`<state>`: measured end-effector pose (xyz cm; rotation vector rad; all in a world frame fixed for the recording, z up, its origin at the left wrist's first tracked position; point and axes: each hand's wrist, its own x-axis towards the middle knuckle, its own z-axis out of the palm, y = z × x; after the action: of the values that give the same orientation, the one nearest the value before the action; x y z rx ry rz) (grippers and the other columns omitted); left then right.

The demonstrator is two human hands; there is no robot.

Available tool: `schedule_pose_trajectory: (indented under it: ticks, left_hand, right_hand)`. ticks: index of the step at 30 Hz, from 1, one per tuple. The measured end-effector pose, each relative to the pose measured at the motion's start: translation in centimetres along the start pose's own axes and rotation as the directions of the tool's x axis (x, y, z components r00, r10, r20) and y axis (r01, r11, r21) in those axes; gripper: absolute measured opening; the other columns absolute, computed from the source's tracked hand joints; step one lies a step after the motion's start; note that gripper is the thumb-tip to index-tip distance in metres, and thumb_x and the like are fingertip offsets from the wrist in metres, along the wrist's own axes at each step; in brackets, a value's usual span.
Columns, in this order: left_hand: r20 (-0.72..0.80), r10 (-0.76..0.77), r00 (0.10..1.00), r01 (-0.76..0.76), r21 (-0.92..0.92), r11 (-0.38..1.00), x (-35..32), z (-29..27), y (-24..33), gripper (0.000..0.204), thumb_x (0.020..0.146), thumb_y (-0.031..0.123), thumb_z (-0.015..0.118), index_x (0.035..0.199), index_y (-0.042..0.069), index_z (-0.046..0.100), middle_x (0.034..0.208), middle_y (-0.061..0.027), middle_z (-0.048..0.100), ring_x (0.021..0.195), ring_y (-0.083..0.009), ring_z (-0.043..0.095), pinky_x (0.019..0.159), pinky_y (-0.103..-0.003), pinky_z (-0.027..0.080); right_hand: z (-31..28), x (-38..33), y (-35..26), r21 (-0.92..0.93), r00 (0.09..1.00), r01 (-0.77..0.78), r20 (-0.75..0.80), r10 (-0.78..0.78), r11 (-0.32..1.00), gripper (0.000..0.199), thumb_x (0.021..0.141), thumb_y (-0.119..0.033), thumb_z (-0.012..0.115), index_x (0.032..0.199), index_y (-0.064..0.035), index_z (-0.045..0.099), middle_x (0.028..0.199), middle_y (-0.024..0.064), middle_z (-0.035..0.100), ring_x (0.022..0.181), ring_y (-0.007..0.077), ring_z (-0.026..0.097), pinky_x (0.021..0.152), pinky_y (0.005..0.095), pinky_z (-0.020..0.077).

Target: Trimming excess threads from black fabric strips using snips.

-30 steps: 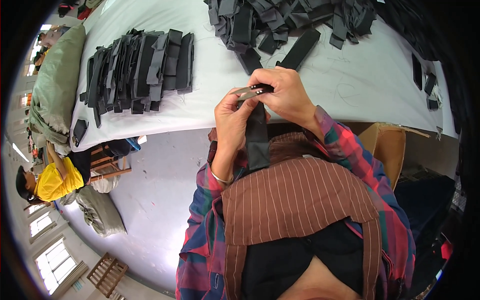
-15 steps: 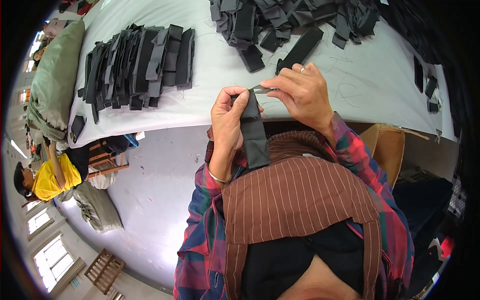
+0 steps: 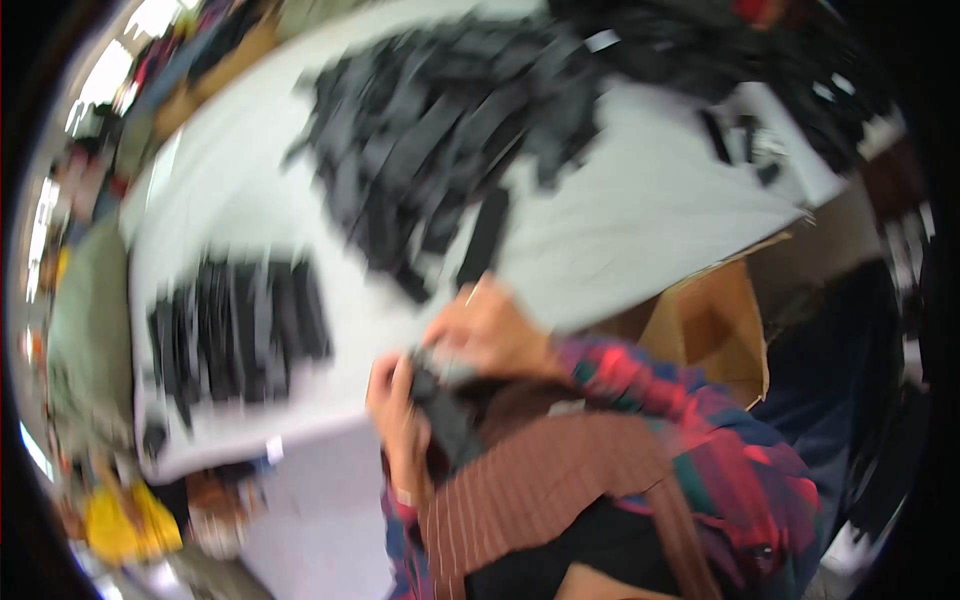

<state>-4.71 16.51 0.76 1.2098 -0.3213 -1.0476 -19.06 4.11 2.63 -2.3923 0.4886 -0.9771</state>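
In my left hand (image 3: 395,412) I pinch the upper end of a dark grey fabric strip (image 3: 447,418), which hangs down against my brown striped apron (image 3: 560,455). My right hand (image 3: 492,328) is closed at that same end, close to my left fingers. It grips small metal snips, seen earlier as thin blades, but now smeared by motion. Just beyond my right hand a single black strip (image 3: 486,238) lies on the white-covered table (image 3: 620,230). Farther off spreads a loose heap of dark strips (image 3: 430,130). A neat row of strips (image 3: 235,325) stands at the left.
A cardboard box (image 3: 705,335) is beside the table's near edge at right. Dark cloth (image 3: 690,45) covers the far right side. Small black pieces (image 3: 716,137) lie at the right end. A large green sack (image 3: 90,340) and a person in yellow (image 3: 128,520) are at left.
The head view has turned and shifted, blurring the picture and showing more of the far heap. Both hands still hold the strip and snips close together.
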Motion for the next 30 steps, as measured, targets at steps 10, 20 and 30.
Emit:
schedule_pose_trajectory:
  ticks: [10, 20, 30]
  left_hand:
    - [0.096, -0.032, 0.995, 0.050, -0.185, 0.982, 1.7, -0.9, 0.7, 0.013, 0.093, 0.008, 0.052, 0.103, 0.001, 0.056, 0.091, -0.0079, 0.062, 0.081, -0.0149, 0.061, 0.073, -0.027, 0.052]
    - [0.247, -0.111, 0.963, 0.156, -0.171, 0.973, -0.1, 1.5, 1.4, 0.027, 0.097, 0.024, 0.048, 0.115, 0.005, 0.052, 0.103, -0.0090, 0.060, 0.089, -0.0198, 0.062, 0.075, -0.042, 0.055]
    - [0.129, -0.258, 0.958, 0.288, -0.468, 0.835, 2.2, -0.2, -0.2, 0.019, 0.091, 0.019, 0.056, 0.102, 0.004, 0.060, 0.096, -0.0081, 0.065, 0.085, -0.0198, 0.063, 0.076, -0.035, 0.053]
  right_hand:
    - [3.4, -0.4, -1.2, 0.031, 0.991, 0.132, -0.002, -0.132, 0.991, 0.015, 0.073, -0.021, 0.067, 0.085, -0.0139, 0.062, 0.071, -0.0012, 0.057, 0.069, 0.0195, 0.059, 0.062, 0.0335, 0.0390]
    - [2.6, 1.5, -0.9, 0.317, 0.923, -0.362, -0.006, 0.384, 0.876, 0.020, 0.081, -0.032, 0.066, 0.083, -0.0121, 0.064, 0.067, 0.0119, 0.062, 0.065, 0.0305, 0.062, 0.057, 0.0402, 0.0456]
    - [0.4, 1.0, 0.2, 0.159, 0.983, -0.181, 0.025, 0.179, 0.970, 0.020, 0.080, -0.018, 0.067, 0.098, -0.0100, 0.065, 0.084, 0.0025, 0.064, 0.072, 0.0179, 0.059, 0.065, 0.0301, 0.0421]
